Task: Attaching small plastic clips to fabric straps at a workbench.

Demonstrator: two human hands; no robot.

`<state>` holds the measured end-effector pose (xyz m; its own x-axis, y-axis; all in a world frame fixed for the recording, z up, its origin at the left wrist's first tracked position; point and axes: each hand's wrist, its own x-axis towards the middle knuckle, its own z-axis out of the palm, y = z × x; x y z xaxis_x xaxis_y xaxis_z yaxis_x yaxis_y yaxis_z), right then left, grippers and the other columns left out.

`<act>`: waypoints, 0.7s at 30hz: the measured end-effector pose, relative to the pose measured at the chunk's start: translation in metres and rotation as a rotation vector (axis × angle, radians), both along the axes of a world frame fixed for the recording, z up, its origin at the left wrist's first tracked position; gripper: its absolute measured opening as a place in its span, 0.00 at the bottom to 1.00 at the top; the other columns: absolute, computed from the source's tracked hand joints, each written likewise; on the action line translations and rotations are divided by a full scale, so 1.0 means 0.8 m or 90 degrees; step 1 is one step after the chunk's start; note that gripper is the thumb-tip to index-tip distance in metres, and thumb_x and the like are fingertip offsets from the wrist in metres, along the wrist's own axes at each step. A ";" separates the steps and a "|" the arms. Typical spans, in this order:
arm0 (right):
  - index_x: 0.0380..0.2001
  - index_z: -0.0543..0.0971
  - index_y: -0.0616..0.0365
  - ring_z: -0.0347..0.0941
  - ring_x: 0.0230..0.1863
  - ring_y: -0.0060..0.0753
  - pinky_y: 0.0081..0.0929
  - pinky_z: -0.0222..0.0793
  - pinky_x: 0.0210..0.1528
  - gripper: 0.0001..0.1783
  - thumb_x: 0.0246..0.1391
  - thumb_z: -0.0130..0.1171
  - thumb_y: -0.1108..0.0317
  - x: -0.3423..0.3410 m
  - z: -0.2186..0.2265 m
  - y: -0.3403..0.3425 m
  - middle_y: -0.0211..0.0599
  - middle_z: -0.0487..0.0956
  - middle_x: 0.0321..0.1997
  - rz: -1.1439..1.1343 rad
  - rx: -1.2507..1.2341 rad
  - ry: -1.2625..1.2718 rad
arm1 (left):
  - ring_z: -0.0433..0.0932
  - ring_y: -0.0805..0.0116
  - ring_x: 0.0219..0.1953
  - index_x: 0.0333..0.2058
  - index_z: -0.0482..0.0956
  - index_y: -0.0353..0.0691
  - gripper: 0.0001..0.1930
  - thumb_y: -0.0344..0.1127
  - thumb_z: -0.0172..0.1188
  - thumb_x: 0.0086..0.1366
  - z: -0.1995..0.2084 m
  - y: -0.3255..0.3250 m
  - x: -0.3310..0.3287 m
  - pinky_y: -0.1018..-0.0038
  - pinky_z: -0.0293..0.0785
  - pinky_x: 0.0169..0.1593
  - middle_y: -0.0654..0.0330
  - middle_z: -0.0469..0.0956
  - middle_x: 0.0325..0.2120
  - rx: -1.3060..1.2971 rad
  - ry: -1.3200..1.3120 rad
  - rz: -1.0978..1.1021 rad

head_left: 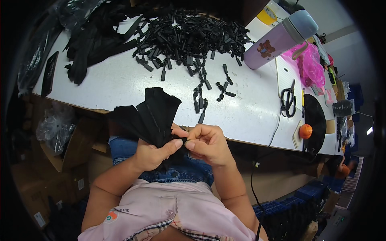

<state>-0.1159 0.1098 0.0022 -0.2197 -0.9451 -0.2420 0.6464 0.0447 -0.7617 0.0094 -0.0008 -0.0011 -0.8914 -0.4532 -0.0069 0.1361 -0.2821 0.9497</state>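
My left hand (155,154) is closed around a fanned bunch of black zipper strips (150,116), whose ends spread up and to the left over the table's front edge. Thumb and fingers of my right hand (210,144) pinch together right beside the left thumb, at the end of a black strip. Whatever small piece sits between those fingertips is mostly hidden. Beyond my hands, a large heap of black zipper sliders with pull tabs (193,36) lies on the white table (132,80). Several loose sliders (201,92) trail from the heap toward me.
More black strips (96,52) lie at the back left, near a dark phone-like slab (49,74). On the right are a lilac bottle (267,46), scissors (288,100), an orange fruit (305,131) and a pink plastic bag (311,68). A cable (252,188) hangs at the table's front.
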 end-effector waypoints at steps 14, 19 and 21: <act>0.26 0.71 0.64 0.58 0.18 0.13 0.12 0.53 0.18 0.03 0.46 0.52 0.75 0.026 -0.009 0.003 0.30 0.68 0.20 -0.163 -0.062 0.414 | 0.62 0.83 0.16 0.33 0.70 0.33 0.07 0.25 0.51 0.54 0.001 0.001 -0.002 0.87 0.58 0.17 0.60 0.66 0.28 -0.135 0.033 0.057; 0.26 0.71 0.64 0.59 0.19 0.15 0.13 0.55 0.19 0.04 0.45 0.53 0.76 0.030 -0.017 0.003 0.32 0.68 0.20 -0.173 -0.061 0.296 | 0.68 0.80 0.22 0.35 0.70 0.33 0.09 0.30 0.53 0.56 0.006 -0.005 0.004 0.83 0.66 0.27 0.66 0.69 0.21 -0.097 -0.026 -0.018; 0.27 0.71 0.64 0.60 0.19 0.15 0.13 0.55 0.19 0.05 0.43 0.54 0.76 0.026 -0.020 -0.002 0.31 0.68 0.20 -0.281 -0.202 0.660 | 0.67 0.80 0.22 0.34 0.71 0.34 0.08 0.30 0.53 0.56 0.007 -0.008 0.006 0.83 0.65 0.27 0.66 0.69 0.21 -0.004 -0.050 -0.039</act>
